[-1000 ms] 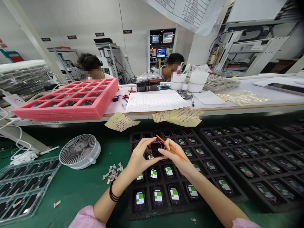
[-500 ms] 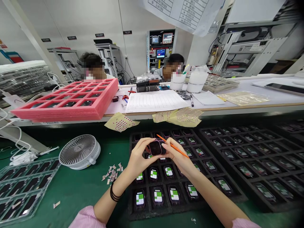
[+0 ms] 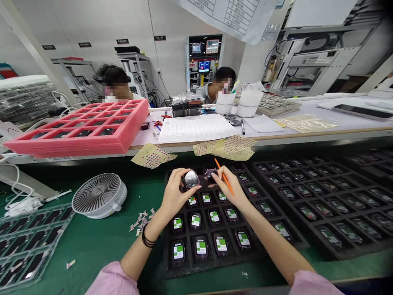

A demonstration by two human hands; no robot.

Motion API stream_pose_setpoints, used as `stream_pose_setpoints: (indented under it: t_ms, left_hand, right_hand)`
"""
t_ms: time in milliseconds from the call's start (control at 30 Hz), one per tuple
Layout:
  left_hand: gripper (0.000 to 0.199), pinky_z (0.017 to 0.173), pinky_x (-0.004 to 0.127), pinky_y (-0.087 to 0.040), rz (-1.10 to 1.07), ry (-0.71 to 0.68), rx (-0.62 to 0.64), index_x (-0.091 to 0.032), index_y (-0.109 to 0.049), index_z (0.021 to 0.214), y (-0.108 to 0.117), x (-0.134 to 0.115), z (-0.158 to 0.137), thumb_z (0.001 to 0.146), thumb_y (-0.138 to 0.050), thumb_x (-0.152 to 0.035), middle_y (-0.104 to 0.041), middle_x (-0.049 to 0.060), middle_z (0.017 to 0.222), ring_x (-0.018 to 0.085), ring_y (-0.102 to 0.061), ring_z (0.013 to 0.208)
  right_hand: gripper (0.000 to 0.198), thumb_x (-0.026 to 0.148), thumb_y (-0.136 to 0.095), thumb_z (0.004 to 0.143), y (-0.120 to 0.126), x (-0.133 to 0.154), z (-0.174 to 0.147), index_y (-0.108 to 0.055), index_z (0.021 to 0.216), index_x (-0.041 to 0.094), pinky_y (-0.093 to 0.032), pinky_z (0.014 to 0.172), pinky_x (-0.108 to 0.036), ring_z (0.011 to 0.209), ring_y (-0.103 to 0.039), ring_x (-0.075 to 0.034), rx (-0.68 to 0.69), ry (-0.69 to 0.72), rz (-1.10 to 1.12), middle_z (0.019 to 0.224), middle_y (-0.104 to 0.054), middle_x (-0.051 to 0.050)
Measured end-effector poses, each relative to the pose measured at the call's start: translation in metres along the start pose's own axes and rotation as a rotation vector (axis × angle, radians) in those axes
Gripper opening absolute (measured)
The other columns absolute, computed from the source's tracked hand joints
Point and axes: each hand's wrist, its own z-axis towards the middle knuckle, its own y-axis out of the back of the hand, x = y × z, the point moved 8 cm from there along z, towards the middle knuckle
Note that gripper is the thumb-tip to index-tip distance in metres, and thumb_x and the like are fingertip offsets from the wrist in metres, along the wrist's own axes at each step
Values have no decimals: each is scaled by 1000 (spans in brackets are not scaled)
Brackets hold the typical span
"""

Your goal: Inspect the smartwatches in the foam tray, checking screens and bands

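My left hand (image 3: 174, 194) holds a small smartwatch body (image 3: 191, 179) with a shiny dark screen over the far rows of a black foam tray (image 3: 168, 262). My right hand (image 3: 227, 189) holds an orange stick (image 3: 224, 177) between its fingers, and its fingertips touch another watch body (image 3: 210, 175) at the tray's far edge. The tray's pockets hold several watch bodies with green and white stickers (image 3: 201, 247). My left wrist wears a black band.
A second black tray (image 3: 310, 229) of watch bodies lies to the right. A small white fan (image 3: 98, 195), paper scraps (image 3: 141, 218) and clear trays (image 3: 27, 246) lie left on the green mat. Behind: a pink foam tray (image 3: 80, 135), papers (image 3: 196, 128), sticker sheets (image 3: 225, 146), two seated people.
My hands were together on one watch body. Now they are apart and further out over the tray: the left holds a watch body, the right touches another one.
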Motion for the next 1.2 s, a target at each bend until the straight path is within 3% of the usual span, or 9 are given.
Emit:
stream_pose_setpoints:
  t_ms: [100,300,433,567,667,833,933,1200]
  left_hand:
    - [41,80,36,-50,84,8,158,-19,-54,112,-37,20,8,80,-66,-41,-59,8,105,22,-57,97]
    - [44,89,41,-41,408,-64,498,-19,-52,118,-117,48,7,84,-59,-46,-59,9,113,26,-53,106]
    - [37,89,42,-40,466,-33,547,-16,-54,115,-128,61,6,86,-57,-38,-58,11,112,28,-53,107]
    - [30,89,41,-40,463,-26,559,-17,-53,115,-133,56,14,90,-50,-33,-56,10,116,27,-51,110]
    - [27,93,40,-39,434,-56,601,-18,-55,113,-157,39,24,91,-49,-33,-57,9,116,25,-50,111]
    - [32,92,42,-40,417,-32,663,-13,-58,108,-211,23,38,85,-57,-35,-56,14,115,28,-50,111]
    - [37,89,45,-43,414,32,680,-9,-59,104,-230,26,47,77,-67,-34,-53,18,117,32,-50,111]
    - [36,98,49,-36,201,175,642,-15,-61,93,-239,39,55,63,-77,-26,-50,12,116,33,-44,118]
  right_hand:
    - [27,40,-48,84,15,-24,22,-34,69,23,-43,59,-26,56,-44,-12,54,67,-481,63,-39,5]
    - [28,35,-54,77,21,-77,42,-33,61,24,-37,55,-25,51,-43,-13,100,-18,-669,53,-42,6]
    - [24,33,-56,79,39,-91,42,-39,64,23,-39,58,-25,56,-52,-15,76,-77,-791,60,-52,2]
    - [15,29,-47,88,95,-94,40,-45,76,20,-39,62,-27,70,-60,-21,-98,-182,-948,74,-61,-7]
    - [11,21,-44,90,128,-104,34,-50,83,16,-39,63,-28,75,-63,-24,-169,-283,-1040,81,-63,-14]
    - [12,12,-44,90,140,-120,28,-56,91,9,-41,68,-30,84,-65,-27,-147,-320,-1072,92,-66,-22]
    - [16,11,-43,90,146,-124,29,-58,95,9,-41,71,-29,85,-66,-25,-137,-300,-1019,94,-68,-20]
    - [24,18,-43,89,149,-136,40,-66,95,18,-45,79,-27,83,-66,-20,-88,-243,-750,88,-72,-8]
